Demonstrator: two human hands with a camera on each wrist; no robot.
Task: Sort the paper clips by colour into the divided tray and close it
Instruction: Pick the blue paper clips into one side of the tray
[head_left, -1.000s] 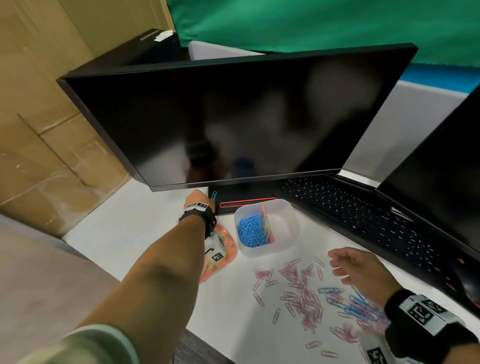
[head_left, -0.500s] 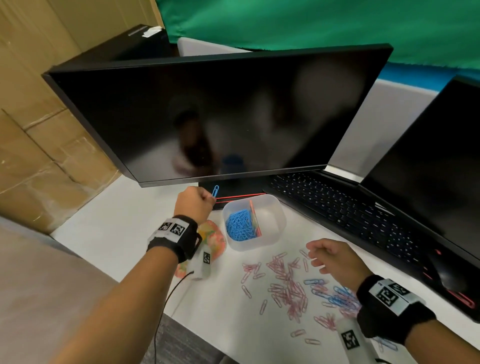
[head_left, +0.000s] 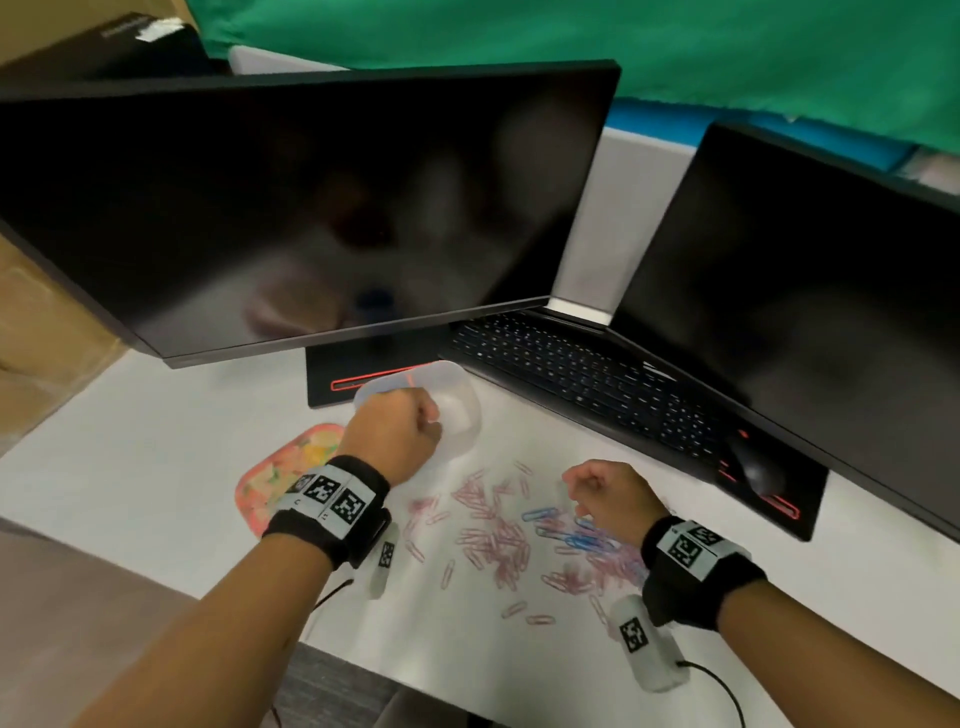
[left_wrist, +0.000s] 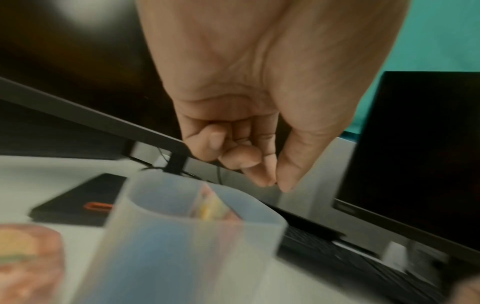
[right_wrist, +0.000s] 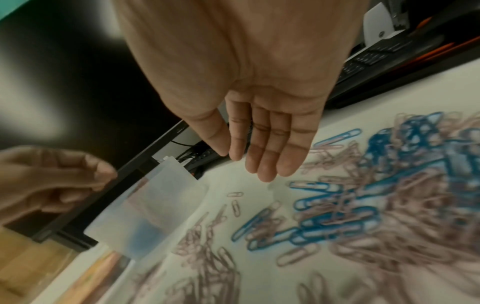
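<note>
The translucent divided tray (head_left: 464, 399) stands on the white desk in front of the monitor base. Blue shows through its wall (left_wrist: 166, 242) in the left wrist view. My left hand (head_left: 434, 423) hovers over the tray's near left part as a fist. Its thumb and forefinger tips (left_wrist: 276, 184) meet, and no clip shows between them. Loose pink clips (head_left: 493, 540) and blue clips (head_left: 576, 540) lie scattered to the tray's right front. My right hand (head_left: 576, 483) hangs above the blue clips (right_wrist: 324, 216) with straight, relaxed fingers (right_wrist: 262, 164) and holds nothing.
A colourful orange lid (head_left: 280, 467) lies left of the tray. A large dark monitor (head_left: 311, 208) overhangs the back of the desk on a black base (head_left: 332, 379). To the right are a laptop keyboard (head_left: 571, 369), a mouse (head_left: 753, 467) and a second screen (head_left: 805, 286).
My left hand has drawn back from the monitor base to above the tray, and the blue clip it pinched no longer shows. The right hand has stayed over the pile.
</note>
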